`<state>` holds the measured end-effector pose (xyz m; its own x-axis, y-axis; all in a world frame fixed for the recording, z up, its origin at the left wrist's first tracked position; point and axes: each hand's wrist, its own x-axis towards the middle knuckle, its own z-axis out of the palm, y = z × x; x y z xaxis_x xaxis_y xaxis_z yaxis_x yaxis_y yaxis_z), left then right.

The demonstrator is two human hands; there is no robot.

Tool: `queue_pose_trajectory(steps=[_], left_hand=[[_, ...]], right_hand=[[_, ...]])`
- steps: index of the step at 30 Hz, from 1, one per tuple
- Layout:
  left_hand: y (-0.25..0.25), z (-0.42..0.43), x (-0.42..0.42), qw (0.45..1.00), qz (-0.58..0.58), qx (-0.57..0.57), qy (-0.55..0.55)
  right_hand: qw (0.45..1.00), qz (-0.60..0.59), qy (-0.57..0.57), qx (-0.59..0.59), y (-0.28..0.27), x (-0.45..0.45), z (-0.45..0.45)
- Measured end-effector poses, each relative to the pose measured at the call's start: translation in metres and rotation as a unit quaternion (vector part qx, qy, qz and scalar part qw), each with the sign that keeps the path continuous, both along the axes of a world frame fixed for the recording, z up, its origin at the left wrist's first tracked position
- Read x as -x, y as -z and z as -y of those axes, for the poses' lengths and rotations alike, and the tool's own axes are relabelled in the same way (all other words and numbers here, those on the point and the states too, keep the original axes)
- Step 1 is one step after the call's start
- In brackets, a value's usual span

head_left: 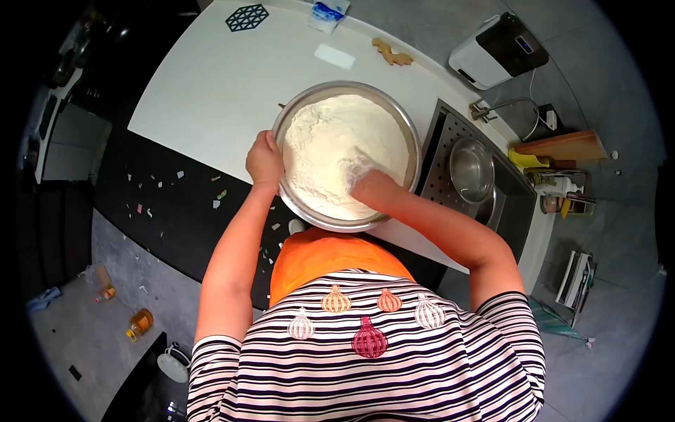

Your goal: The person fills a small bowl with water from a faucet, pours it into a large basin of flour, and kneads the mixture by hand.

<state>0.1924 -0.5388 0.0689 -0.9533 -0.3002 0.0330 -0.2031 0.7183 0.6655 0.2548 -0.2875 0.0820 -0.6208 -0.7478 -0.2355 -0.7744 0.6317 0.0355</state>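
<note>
A wide stainless-steel bowl point(415, 158) full of pale flour point(330, 133) stands on the white counter near its front edge, close to my body. My left hand point(265, 160) grips the bowl's left rim, with the thumb up by the edge and the other fingers mostly out of sight. Inside the bowl, my right hand point(369, 181) is pushed into the flour right of centre. White flour coats its fingers, which are partly buried, so how far they are closed is unclear.
Right of the bowl is a sink point(439, 158) with a metal bowl point(472, 170) and a faucet point(481, 111). Ginger point(391, 53), a blue-white packet point(328, 15) and a dark hexagonal trivet point(247, 17) lie toward the back. A black-and-white appliance point(499, 50) is by the wall.
</note>
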Motion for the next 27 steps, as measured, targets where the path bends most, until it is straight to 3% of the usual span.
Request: queue_pose_trajectory(steps=[1, 3, 4, 5, 7, 9, 10, 11, 12, 13, 14, 15, 16, 19, 23, 27], left_hand=[[-0.002, -0.001, 0.0, 1.0, -0.005, 0.005, 0.0], [-0.005, -0.004, -0.004, 0.992, -0.121, 0.025, -0.002], [-0.004, -0.002, -0.004, 0.978, -0.196, 0.068, 0.012], [-0.011, -0.006, -0.009, 0.978, -0.197, 0.071, 0.015], [-0.031, -0.02, -0.023, 0.952, -0.303, 0.032, 0.033], [-0.032, -0.035, -0.064, 0.967, -0.197, -0.007, 0.16], [-0.042, -0.051, -0.082, 0.921, -0.249, 0.026, 0.298], [-0.045, -0.075, -0.099, 0.872, -0.28, -0.066, 0.396], [-0.056, -0.102, -0.112, 0.849, -0.238, -0.09, 0.463], [-0.054, -0.132, -0.12, 0.846, -0.149, -0.141, 0.492], [-0.053, -0.163, -0.127, 0.851, 0.006, -0.187, 0.491], [-0.055, -0.198, -0.13, 0.854, 0.095, -0.25, 0.447], [-0.04, -0.223, -0.122, 0.831, 0.249, -0.201, 0.456], [0.026, -0.314, -0.12, 0.813, 0.154, -0.379, 0.414], [0.046, -0.349, -0.114, 0.813, 0.259, -0.421, 0.308], [0.054, -0.358, -0.106, 0.811, 0.304, -0.436, 0.245]], right_hand=[[0.999, -0.012, -0.045, -0.001, 0.007, 0.0, 0.0], [0.999, -0.034, -0.025, -0.034, 0.005, 0.01, -0.005], [1.0, -0.01, -0.012, 0.002, -0.014, 0.017, -0.006], [0.999, 0.015, 0.003, 0.037, -0.032, 0.021, -0.007], [0.976, 0.094, 0.116, 0.16, -0.052, 0.025, -0.011], [0.908, 0.209, 0.274, 0.24, -0.062, 0.036, -0.009], [0.841, 0.271, 0.344, 0.317, -0.045, 0.044, -0.009], [0.797, 0.297, 0.384, 0.361, -0.057, 0.047, -0.008], [0.742, 0.36, 0.431, 0.366, -0.049, 0.056, -0.004], [0.642, 0.434, 0.477, 0.414, -0.05, 0.06, -0.001], [0.578, 0.478, 0.479, 0.456, -0.066, 0.058, -0.003], [0.557, 0.489, 0.487, 0.462, -0.062, 0.06, -0.001], [0.537, 0.501, 0.494, 0.467, -0.058, 0.062, 0.004], [0.502, 0.507, 0.465, 0.524, -0.052, 0.063, 0.004], [0.451, 0.539, 0.463, 0.54, -0.066, 0.063, -0.01], [0.342, 0.56, 0.433, 0.618, -0.091, 0.062, -0.022]])
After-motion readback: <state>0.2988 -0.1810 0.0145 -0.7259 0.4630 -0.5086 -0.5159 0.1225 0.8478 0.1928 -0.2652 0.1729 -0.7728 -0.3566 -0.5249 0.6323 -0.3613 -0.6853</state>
